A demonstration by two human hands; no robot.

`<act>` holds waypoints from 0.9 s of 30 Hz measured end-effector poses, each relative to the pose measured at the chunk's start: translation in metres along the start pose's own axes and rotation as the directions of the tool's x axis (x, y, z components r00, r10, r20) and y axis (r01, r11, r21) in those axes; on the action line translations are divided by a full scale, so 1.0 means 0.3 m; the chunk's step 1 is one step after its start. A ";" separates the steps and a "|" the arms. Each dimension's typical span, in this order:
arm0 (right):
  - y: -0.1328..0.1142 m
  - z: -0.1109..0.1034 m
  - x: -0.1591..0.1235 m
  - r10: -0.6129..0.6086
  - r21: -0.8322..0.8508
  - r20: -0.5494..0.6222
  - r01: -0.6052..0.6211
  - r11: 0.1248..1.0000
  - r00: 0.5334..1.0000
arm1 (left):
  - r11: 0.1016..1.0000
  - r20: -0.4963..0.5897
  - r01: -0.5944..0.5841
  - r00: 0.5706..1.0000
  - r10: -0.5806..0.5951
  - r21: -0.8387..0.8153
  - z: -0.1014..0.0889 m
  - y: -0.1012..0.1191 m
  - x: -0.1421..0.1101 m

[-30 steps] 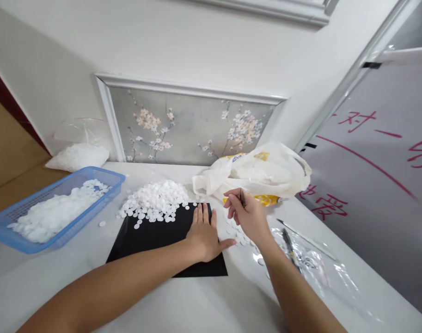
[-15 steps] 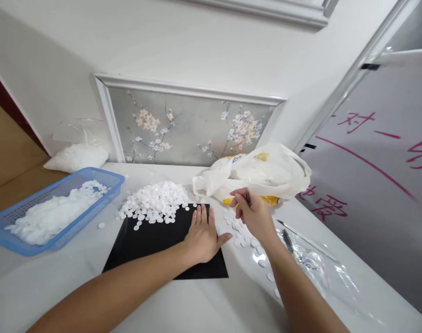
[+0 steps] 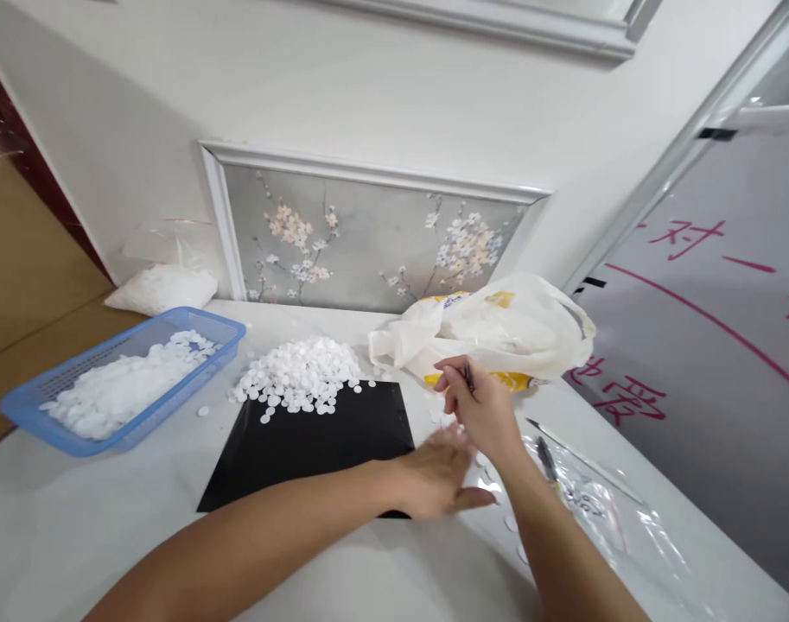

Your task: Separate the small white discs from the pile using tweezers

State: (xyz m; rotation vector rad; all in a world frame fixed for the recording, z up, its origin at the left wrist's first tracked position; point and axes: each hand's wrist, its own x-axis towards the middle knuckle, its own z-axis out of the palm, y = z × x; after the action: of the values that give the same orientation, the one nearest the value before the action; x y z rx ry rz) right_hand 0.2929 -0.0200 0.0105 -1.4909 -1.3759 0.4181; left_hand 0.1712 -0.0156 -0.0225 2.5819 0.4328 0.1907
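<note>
My left hand (image 3: 439, 475) is open and somewhat blurred, fingers stretched and thumb apart, over the right edge of a black sheet (image 3: 316, 449). It partly covers loose white discs (image 3: 488, 471) on the table. Close beside it, my right hand (image 3: 488, 415) is closed around a thin dark tool (image 3: 468, 377); most of the tool is hidden in the fingers, so its kind is unclear. A heap of small white discs (image 3: 303, 371) lies across the sheet's far edge.
At left stands a blue plastic basket (image 3: 135, 428) with more white discs. A tied clear bag (image 3: 164, 289) sits behind it. A white plastic bag (image 3: 491, 328) lies at the back. On the right are a black pen (image 3: 547, 458), a slim white stick (image 3: 588, 462) and clear plastic bags (image 3: 633, 527).
My left hand has moved right, from lying flat on the black sheet to over the loose discs beside it. My right hand keeps its grip; the view has shifted slightly.
</note>
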 end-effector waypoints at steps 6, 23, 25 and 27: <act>0.003 0.007 -0.008 0.018 -0.085 -0.098 -0.026 0.996 0.995 | 0.931 -0.280 0.239 0.947 -0.161 0.274 -0.171 -0.122 -0.178; 0.021 0.131 -0.050 0.001 -0.125 0.204 0.025 0.992 0.979 | 0.604 -0.475 0.556 0.824 -0.310 0.571 -0.283 -0.392 -0.370; 0.023 0.144 -0.057 -0.001 -0.123 0.237 0.031 0.992 0.971 | 0.613 -0.432 0.504 0.858 -0.277 0.609 -0.276 -0.367 -0.379; 0.023 0.164 -0.070 0.000 -0.120 0.282 0.036 0.992 0.959 | 0.623 -0.392 0.457 0.885 -0.250 0.635 -0.257 -0.332 -0.390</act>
State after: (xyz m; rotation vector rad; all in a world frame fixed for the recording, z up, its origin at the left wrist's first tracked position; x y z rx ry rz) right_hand 0.2513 -0.0162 -0.0236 -1.5624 -1.6641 0.5585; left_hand 0.0180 0.0619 -0.0131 3.1436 1.3621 0.2703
